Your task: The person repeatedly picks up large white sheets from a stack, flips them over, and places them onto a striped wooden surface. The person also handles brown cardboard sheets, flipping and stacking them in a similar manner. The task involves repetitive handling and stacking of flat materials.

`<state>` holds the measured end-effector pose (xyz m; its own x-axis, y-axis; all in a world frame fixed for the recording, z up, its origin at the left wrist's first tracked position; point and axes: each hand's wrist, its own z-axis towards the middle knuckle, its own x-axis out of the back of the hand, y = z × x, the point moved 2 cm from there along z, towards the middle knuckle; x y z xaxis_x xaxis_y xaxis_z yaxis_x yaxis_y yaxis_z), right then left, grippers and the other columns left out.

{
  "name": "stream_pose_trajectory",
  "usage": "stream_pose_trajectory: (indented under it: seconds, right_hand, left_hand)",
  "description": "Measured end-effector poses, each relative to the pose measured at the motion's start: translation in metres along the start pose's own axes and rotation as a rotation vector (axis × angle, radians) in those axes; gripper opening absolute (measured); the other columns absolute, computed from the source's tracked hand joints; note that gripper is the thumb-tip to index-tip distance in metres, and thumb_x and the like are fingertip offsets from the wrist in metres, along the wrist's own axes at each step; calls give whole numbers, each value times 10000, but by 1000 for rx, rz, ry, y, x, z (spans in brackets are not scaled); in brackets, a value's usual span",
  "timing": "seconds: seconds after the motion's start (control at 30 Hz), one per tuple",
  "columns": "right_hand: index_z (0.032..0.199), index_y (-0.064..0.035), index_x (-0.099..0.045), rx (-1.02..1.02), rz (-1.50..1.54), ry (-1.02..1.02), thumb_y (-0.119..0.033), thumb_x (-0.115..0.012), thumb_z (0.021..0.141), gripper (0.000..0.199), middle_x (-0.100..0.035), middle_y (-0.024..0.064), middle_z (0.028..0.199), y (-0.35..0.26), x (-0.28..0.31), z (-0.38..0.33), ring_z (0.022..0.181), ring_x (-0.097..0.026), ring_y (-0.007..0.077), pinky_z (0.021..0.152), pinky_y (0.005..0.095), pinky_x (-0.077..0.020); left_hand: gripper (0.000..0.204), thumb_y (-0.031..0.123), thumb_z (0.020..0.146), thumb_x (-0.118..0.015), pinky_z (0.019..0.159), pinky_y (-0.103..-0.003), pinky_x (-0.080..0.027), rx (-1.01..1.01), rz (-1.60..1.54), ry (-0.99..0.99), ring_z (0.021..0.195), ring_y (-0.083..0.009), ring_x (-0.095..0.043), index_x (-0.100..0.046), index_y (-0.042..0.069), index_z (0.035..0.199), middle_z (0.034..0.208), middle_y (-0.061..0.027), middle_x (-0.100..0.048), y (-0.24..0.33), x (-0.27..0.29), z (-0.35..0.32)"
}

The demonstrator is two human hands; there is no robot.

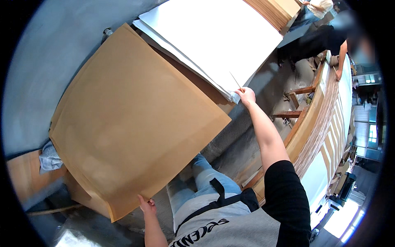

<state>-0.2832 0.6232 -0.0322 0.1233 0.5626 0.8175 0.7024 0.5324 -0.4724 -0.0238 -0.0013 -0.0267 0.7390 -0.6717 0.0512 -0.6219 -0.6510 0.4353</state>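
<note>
A large brown paper sheet [135, 119] lies in front of me on the left, with more brown edges showing under its left side. My left hand [148, 204] pinches its near edge, thumb on top, and the near corner droops. My right hand [247, 96] is closed around a thin pale stick [235, 80] at the near corner of a stack of white sheets [214, 37]. The stick points up and left over the white stack. A small bluish-white piece [235, 98] sits at that corner beside my fingers; whether I touch it I cannot tell.
A grey cloth [51, 157] lies by the left corner of the brown sheet. Beyond the white stack stand brown sheets [271, 12]. On the right, a long bench [304, 127] carries striped strips [329, 111]. A co-worker's hand [338, 75] rests there; another person [317, 10] is farther back.
</note>
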Motion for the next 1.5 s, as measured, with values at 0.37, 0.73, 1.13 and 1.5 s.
stream_pose_trajectory:
  seconds: [0.37, 0.73, 1.13, 1.5]
  right_hand:
    - [821, -58, -621, 34, -380, 132, -215, -478, 777, 217, -583, 145, 915, -48, 15, -10, 888, -541, 286, 742, 401, -446]
    - [755, -94, -440, -354, 1130, -6, -107, -355, 802, 98, -399, 27, 616, -51, 37, 39, 490, -379, 143, 383, 265, -303]
    - [799, -151, -434, 128, 892, -837, -270, -410, 882, 147, -344, -63, 583, -286, -60, -353, 475, -317, 37, 383, 177, -248]
    - [862, -13, -468, 1003, 120, -1113, -289, -395, 863, 286, -561, 190, 732, -248, -259, -536, 724, -545, 371, 601, 426, -416]
  left_hand:
    - [358, 450, 829, -444, 346, -212, -281, -40, -6, -15, 406, -103, -389, -459, 100, 900, 617, -17, -463, 2, -9, -9]
    - [330, 390, 846, -449, 292, -251, -263, -116, -94, -6, 362, -144, -400, -469, 61, 821, 582, -52, -481, -17, -3, 0]
    - [343, 429, 836, -436, 287, -268, -324, -98, -240, -70, 345, -155, -433, -394, 128, 995, 583, -57, -497, -34, -14, -13]
    - [267, 391, 831, -453, 314, -250, -329, -104, -309, -231, 402, -140, -454, -439, 138, 911, 594, -22, -487, -51, -20, -10]
